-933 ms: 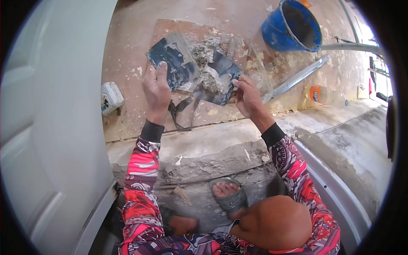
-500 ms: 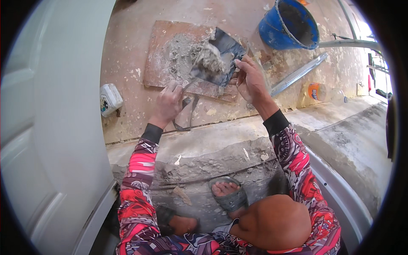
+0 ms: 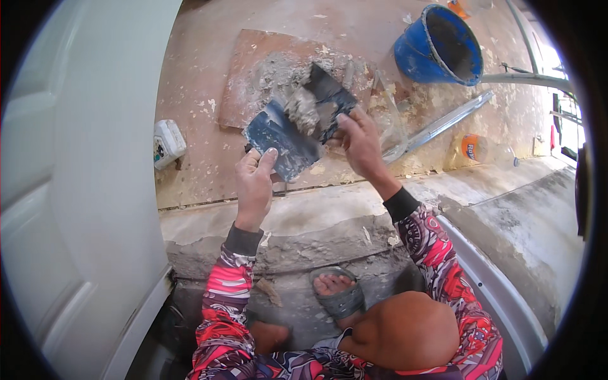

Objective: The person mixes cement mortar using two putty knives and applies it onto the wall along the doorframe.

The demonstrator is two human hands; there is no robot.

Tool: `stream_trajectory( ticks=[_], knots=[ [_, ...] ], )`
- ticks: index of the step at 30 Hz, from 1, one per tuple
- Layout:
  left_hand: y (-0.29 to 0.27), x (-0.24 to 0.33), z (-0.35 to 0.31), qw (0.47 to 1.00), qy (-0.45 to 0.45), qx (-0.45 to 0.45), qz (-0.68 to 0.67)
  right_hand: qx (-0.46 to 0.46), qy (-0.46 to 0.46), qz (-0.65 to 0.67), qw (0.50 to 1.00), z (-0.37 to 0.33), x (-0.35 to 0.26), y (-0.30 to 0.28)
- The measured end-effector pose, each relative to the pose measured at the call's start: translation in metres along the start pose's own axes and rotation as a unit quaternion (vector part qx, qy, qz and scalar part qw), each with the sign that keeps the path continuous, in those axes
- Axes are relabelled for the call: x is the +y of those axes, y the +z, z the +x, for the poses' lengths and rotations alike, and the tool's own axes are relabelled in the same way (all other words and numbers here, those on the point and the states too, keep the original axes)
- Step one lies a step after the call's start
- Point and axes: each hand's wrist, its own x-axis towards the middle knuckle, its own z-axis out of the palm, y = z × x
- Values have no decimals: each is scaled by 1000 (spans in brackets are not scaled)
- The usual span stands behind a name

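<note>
My left hand (image 3: pixel 254 190) grips a flat, dark blue, smeared scraper plate (image 3: pixel 282 142) by its near edge, thumb on top. Closed on a second dark scraper plate (image 3: pixel 334 95) is my right hand (image 3: pixel 362 144), at that plate's right side. A lump of wet grey mortar (image 3: pixel 302 111) sits on the right plate, with the left plate's edge close against it; whether they touch I cannot tell. Beyond both hands a brownish board (image 3: pixel 235 98) lies on the floor, with more grey mortar (image 3: pixel 266 79) spread over it.
A blue bucket (image 3: pixel 418 54) stands far right, beside a pole (image 3: pixel 525 79). Nearer lie a shiny metal strip (image 3: pixel 446 121) and a clear bottle (image 3: pixel 494 154) with an orange label. A white container (image 3: pixel 170 142) is by the white door (image 3: pixel 88 158) at left. A rough ledge (image 3: pixel 316 206) crosses below my hands.
The left plate, seen edge-on before, has turned to show its face and come up against the right plate. My right hand has drawn its loaded plate slightly nearer and left.
</note>
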Motion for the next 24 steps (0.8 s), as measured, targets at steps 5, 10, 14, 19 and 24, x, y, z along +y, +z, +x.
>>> stream_trajectory(
  ticks=[5, 10, 14, 19, 24],
  knots=[
    [-6, 2, 8, 996, -43, -2, -77, -55, -130, -345, 928, -16, -9, 15],
    [-9, 2, 18, 983, -55, -38, -170, -126, -244, -437, 857, -19, -10, 7],
    [-24, 12, 31, 983, -21, -74, -167, -160, -283, -486, 811, -24, -12, 4],
    [-20, 38, 31, 977, 15, -98, -188, -114, -275, -524, 798, -12, 11, -24],
    [2, 85, 18, 940, 255, -29, 224, -18, 59, 74, 995, 1, 9, -21]
  ],
)
